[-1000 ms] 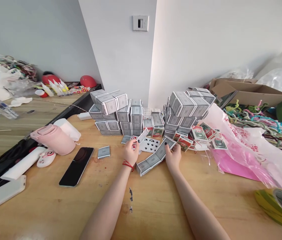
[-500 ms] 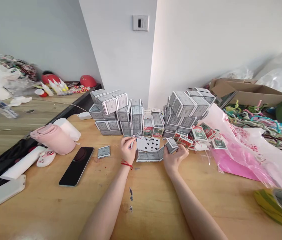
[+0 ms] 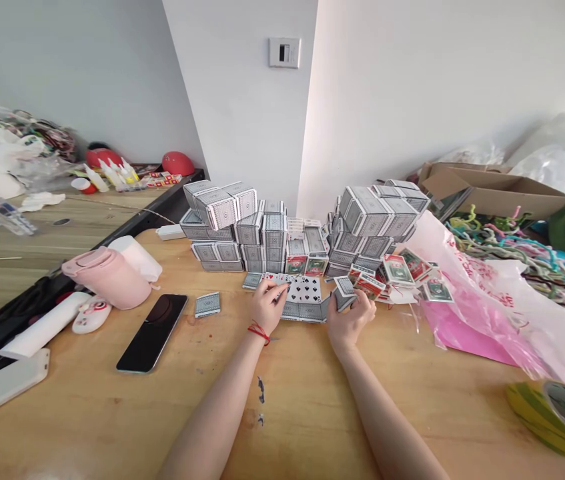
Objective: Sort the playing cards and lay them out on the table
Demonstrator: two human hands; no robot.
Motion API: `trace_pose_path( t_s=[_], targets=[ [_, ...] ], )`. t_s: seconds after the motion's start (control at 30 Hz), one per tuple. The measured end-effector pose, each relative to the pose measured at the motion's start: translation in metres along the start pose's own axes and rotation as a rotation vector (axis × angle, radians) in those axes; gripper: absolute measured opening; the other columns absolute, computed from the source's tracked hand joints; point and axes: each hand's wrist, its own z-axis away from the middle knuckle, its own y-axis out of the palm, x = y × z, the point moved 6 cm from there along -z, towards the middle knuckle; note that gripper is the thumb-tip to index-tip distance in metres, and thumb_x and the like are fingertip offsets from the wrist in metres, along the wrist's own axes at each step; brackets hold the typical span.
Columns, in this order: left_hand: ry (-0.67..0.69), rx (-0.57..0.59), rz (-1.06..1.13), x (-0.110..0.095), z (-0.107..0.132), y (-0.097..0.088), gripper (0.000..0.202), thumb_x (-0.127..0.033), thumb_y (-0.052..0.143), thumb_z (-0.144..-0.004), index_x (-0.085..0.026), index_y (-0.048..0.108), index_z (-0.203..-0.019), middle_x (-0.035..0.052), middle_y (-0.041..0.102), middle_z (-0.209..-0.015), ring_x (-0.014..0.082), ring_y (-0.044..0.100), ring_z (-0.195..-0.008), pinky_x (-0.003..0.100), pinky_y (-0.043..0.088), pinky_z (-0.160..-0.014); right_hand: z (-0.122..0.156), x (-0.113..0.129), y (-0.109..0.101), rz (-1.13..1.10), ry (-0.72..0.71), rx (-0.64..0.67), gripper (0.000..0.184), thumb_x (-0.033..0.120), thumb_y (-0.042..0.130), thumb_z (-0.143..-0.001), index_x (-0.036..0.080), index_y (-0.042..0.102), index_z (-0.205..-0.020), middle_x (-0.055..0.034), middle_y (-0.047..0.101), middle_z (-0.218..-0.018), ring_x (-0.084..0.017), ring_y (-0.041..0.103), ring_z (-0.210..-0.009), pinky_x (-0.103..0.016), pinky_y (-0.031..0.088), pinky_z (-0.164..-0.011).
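Note:
My left hand (image 3: pixel 266 308) pinches a few face-up playing cards (image 3: pixel 278 280) at the near left of a spread of cards. The face-up spade card (image 3: pixel 307 288) lies behind a row of grey-backed cards (image 3: pixel 305 311) standing on the wooden table (image 3: pixel 312 400). My right hand (image 3: pixel 349 319) is closed around a small grey-backed deck (image 3: pixel 345 292) at the row's right end. A red thread circles my left wrist. Behind both hands rise stacks of grey card packs (image 3: pixel 242 223) and a second stack of packs (image 3: pixel 377 213).
A black phone (image 3: pixel 153 331), a single deck (image 3: pixel 207 304), a pink pouch (image 3: pixel 107 277) and white items lie to the left. Red-green card boxes (image 3: pixel 402 270), a pink plastic bag (image 3: pixel 482 300), coloured cords and a cardboard box fill the right. Tape rolls (image 3: pixel 557 413) sit near right.
The slanted row of cards has been swung level and drawn in between my hands. My right hand has closed on a small deck; my left hand moved slightly nearer with its cards.

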Motion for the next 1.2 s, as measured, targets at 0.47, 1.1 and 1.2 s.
trace_pose_path(
  t_s=[0.47, 1.1, 1.2],
  targets=[
    [-0.344, -0.095, 0.049, 0.028, 0.002, -0.005, 0.015, -0.029, 0.05, -0.079, -0.017, 0.057, -0.083, 0.0039, 0.06, -0.074, 0.011, 0.057, -0.062, 0.021, 0.045, -0.055, 0.001, -0.036, 0.025, -0.343, 0.48, 0.417, 0.037, 0.041, 0.057, -0.067, 0.021, 0.037, -0.043, 0.0047, 0.036, -0.034, -0.011, 0.037, -0.037, -0.023, 0.03, -0.037],
    [-0.14, -0.034, 0.01, 0.011, -0.006, -0.019, 0.01, -0.025, 0.054, -0.071, -0.019, 0.061, -0.068, 0.0035, 0.055, -0.073, 0.0159, 0.051, -0.074, 0.03, 0.044, -0.069, 0.001, -0.034, 0.045, -1.466, 1.069, 0.446, 0.011, 0.03, 0.063, -0.075, 0.021, 0.06, -0.081, 0.0044, 0.065, -0.073, -0.007, 0.064, -0.067, -0.02, 0.055, -0.068],
    [0.016, 0.221, -0.01, -0.01, -0.002, -0.005, 0.008, -0.02, 0.053, -0.068, -0.021, 0.062, -0.067, 0.0033, 0.058, -0.075, 0.0182, 0.051, -0.081, 0.033, 0.043, -0.075, 0.001, -0.037, 0.046, -1.477, 1.059, 0.426, 0.01, 0.028, 0.064, -0.074, 0.021, 0.061, -0.081, 0.0029, 0.067, -0.078, -0.009, 0.065, -0.076, -0.022, 0.055, -0.075]
  ],
)
